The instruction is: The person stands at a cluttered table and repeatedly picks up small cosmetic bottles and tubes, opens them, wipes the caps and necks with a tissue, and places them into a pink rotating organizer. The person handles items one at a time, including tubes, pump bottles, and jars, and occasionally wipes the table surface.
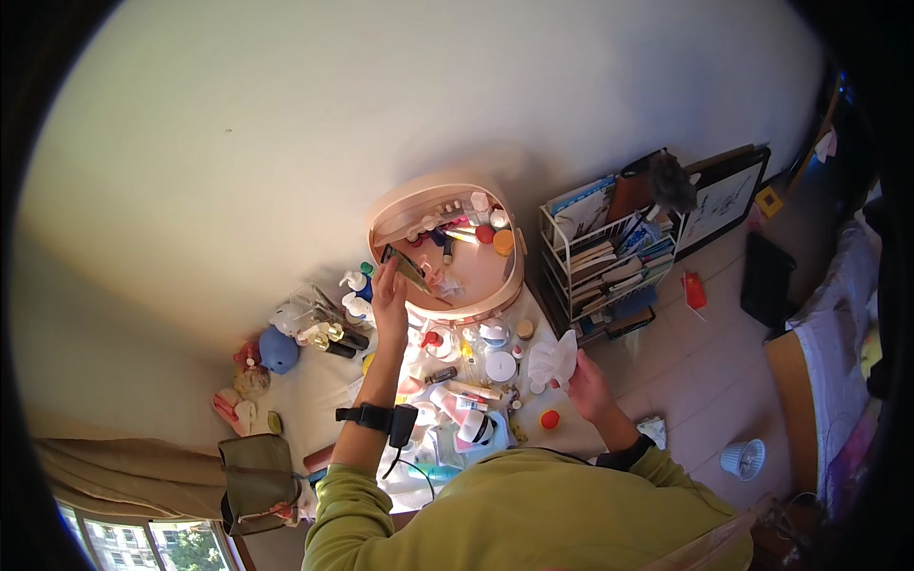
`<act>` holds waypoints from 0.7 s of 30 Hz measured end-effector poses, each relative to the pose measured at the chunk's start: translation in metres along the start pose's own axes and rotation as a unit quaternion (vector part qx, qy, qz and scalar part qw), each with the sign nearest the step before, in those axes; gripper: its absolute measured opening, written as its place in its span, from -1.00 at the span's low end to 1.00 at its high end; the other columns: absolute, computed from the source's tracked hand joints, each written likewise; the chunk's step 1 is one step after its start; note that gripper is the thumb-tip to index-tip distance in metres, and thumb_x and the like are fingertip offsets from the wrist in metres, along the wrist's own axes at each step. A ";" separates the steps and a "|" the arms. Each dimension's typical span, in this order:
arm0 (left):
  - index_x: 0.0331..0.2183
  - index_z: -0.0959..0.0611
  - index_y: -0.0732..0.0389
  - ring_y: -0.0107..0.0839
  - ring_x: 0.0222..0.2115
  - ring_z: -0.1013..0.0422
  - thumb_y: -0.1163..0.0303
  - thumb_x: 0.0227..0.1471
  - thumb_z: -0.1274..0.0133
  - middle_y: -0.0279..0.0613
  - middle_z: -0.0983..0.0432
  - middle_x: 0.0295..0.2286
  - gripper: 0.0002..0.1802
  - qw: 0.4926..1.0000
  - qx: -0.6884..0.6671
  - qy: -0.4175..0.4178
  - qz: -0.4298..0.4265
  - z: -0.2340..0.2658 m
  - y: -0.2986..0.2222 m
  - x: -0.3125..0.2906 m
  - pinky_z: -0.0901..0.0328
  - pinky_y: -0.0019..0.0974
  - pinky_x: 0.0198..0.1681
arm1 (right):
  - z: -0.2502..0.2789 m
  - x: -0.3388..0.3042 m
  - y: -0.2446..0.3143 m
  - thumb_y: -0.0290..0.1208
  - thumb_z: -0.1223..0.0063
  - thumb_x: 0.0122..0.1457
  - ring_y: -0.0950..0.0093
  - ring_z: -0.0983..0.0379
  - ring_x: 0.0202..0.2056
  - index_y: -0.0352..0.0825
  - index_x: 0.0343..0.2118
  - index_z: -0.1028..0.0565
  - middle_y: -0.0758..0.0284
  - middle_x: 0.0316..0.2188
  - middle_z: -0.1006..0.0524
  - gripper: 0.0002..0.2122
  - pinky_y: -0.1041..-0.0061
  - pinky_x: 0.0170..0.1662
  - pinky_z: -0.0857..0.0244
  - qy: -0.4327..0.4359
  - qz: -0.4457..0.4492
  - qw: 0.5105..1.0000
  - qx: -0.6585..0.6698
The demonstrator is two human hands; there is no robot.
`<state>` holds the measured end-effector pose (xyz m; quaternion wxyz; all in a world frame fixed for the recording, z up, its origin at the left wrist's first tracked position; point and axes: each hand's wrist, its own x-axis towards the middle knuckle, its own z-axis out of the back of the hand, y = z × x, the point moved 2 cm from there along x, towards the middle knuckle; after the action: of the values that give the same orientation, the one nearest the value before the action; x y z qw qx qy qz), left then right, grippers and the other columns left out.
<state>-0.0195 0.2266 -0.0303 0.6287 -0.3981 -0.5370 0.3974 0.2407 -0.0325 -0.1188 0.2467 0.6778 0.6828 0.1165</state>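
Note:
My left hand (388, 293) is closed on a flat, dark-edged olive panel (410, 270), held tilted over the left side of a pink oval container (383, 211). What kind of thing the panel is, I cannot make out. Inside the container are small bottles, a red round item (485, 234) and an orange-lidded jar (503, 243). To the right, over the table's edge, my right hand (590, 388) grips a crumpled white tissue (552, 360). Between my arms the table carries a round white lid (501, 366), a pink-and-white hair dryer-like item (461, 413) and several bottles.
Pump bottles (357, 305), a blue ball (279, 350) and soft toys (249, 381) line the wall at left. A white wire rack (571, 257) full of books stands right of the container. On the floor sit a white-and-blue basket (743, 460) and a red item (695, 291).

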 end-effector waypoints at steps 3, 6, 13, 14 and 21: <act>0.07 -0.42 0.31 -0.44 0.07 -0.18 0.55 0.12 0.05 -0.18 -0.21 0.07 -0.56 0.995 -0.086 0.015 0.048 0.011 -0.022 -0.019 -0.08 -0.41 0.12 | -0.005 -0.006 -0.003 -0.18 0.29 0.33 0.43 -0.36 -0.01 -0.35 0.05 -0.30 0.29 -0.01 -0.42 -0.62 0.36 0.02 -0.24 0.020 0.004 1.000 0.000; 0.03 -0.46 0.31 -0.44 0.08 -0.22 0.58 0.11 0.04 -0.20 -0.30 0.05 -0.60 0.976 -0.195 0.009 0.093 0.023 -0.049 -0.047 -0.15 -0.37 0.11 | -0.013 -0.011 -0.006 -0.20 0.29 0.32 0.42 -0.35 0.01 -0.34 0.04 -0.31 0.29 -0.02 -0.42 -0.64 0.34 0.06 -0.21 0.029 -0.004 0.999 0.013; -0.16 -0.60 0.30 -0.54 -0.22 -0.43 0.65 -0.02 -0.10 -0.23 -0.53 -0.18 -0.69 0.960 -0.235 0.034 0.148 0.008 -0.087 -0.123 -0.30 -0.48 -0.09 | -0.086 0.016 -0.008 -0.26 0.23 0.31 0.45 -0.36 -0.02 -0.38 0.09 -0.30 0.31 -0.05 -0.43 -0.62 0.40 0.06 -0.22 0.145 0.046 0.988 -0.041; -0.18 -0.61 0.30 -0.53 -0.29 -0.46 0.66 -0.05 -0.13 -0.22 -0.56 -0.26 -0.69 0.955 -0.238 0.027 0.176 0.003 -0.088 -0.131 -0.33 -0.50 -0.15 | -0.102 0.025 -0.011 -0.30 0.19 0.30 0.50 -0.36 -0.05 -0.40 0.09 -0.31 0.31 -0.06 -0.43 -0.63 0.46 0.03 -0.23 0.135 0.062 0.982 -0.112; -0.42 -0.53 0.20 -0.64 -0.47 -0.41 0.68 -0.08 -0.14 -0.35 -0.53 -0.48 -0.82 0.959 -0.228 0.014 0.165 -0.007 -0.095 -0.154 -0.28 -0.59 -0.36 | -0.177 0.046 -0.037 -0.36 0.05 0.25 0.65 -0.22 -0.50 -0.44 -0.37 -0.41 0.40 -0.59 -0.36 -0.79 0.57 -0.41 -0.17 0.162 0.167 0.811 -0.536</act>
<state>-0.0226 0.0483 0.0019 0.4542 -0.6194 -0.5316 0.3570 0.1227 0.0416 0.0054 0.4333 0.5131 0.4182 0.6116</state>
